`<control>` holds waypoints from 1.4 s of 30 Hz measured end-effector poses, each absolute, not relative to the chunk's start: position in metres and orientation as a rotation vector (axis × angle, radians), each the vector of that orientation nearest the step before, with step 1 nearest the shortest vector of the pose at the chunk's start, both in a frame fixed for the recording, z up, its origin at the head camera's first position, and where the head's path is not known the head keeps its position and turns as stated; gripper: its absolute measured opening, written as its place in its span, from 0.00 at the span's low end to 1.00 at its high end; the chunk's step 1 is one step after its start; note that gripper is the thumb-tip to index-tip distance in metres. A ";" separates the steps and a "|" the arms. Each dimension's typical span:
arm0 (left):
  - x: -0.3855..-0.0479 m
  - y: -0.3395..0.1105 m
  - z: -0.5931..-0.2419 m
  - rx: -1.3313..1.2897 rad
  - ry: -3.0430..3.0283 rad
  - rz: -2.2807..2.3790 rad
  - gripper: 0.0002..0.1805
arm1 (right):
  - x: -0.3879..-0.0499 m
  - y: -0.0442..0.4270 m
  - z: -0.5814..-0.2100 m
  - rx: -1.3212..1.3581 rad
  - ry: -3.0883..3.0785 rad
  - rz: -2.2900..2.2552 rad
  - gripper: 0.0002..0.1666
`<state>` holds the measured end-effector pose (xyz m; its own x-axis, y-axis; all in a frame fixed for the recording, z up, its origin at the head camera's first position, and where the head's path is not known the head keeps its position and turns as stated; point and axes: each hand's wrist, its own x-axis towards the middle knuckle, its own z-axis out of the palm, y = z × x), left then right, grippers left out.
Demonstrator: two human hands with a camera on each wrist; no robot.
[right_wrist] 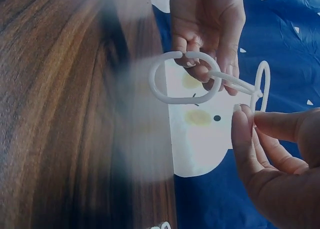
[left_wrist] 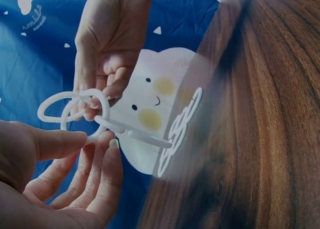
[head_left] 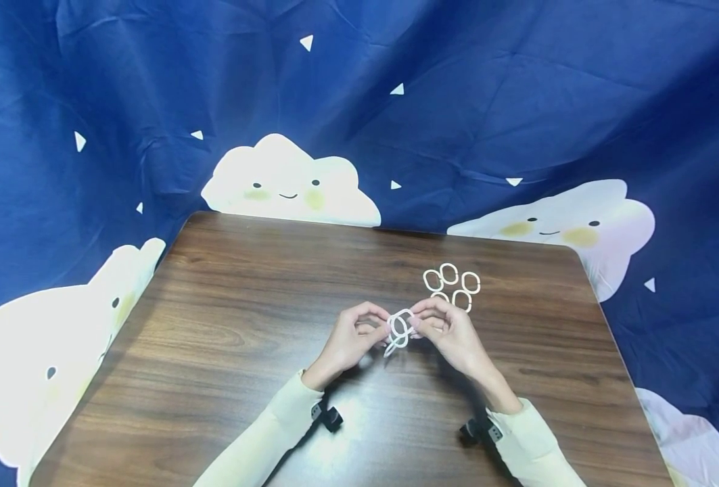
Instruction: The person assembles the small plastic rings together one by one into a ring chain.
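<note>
Left grip (head_left: 352,335) and right grip (head_left: 453,336): both pinching a chain of white links (head_left: 399,331) held between them, one link hanging below. Five loose white links (head_left: 442,279) lie on the counter (head_left: 243,304) just beyond the right grip, partly hidden.

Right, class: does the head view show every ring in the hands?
No, several rings lie on the table beyond the right hand.
</note>
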<state>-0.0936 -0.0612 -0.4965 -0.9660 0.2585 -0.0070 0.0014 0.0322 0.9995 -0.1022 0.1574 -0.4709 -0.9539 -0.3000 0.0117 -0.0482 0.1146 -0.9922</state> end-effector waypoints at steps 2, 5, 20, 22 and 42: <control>-0.093 -0.062 -0.496 0.263 2.120 2.042 0.10 | -0.102 0.157 -0.472 -0.347 2.184 -1.946 0.14; -0.092 -0.062 -0.495 0.260 2.111 2.047 0.11 | -0.102 0.156 -0.474 -0.348 2.188 -1.949 0.14; -0.094 -0.062 -0.496 0.278 2.150 1.985 0.14 | -0.106 0.154 -0.472 -0.399 2.271 -1.884 0.12; -0.094 -0.062 -0.497 0.273 2.152 1.986 0.14 | -0.106 0.154 -0.471 -0.415 2.280 -1.876 0.12; -0.094 -0.063 -0.501 0.263 2.163 1.926 0.13 | -0.105 0.157 -0.456 -0.462 2.281 -1.910 0.12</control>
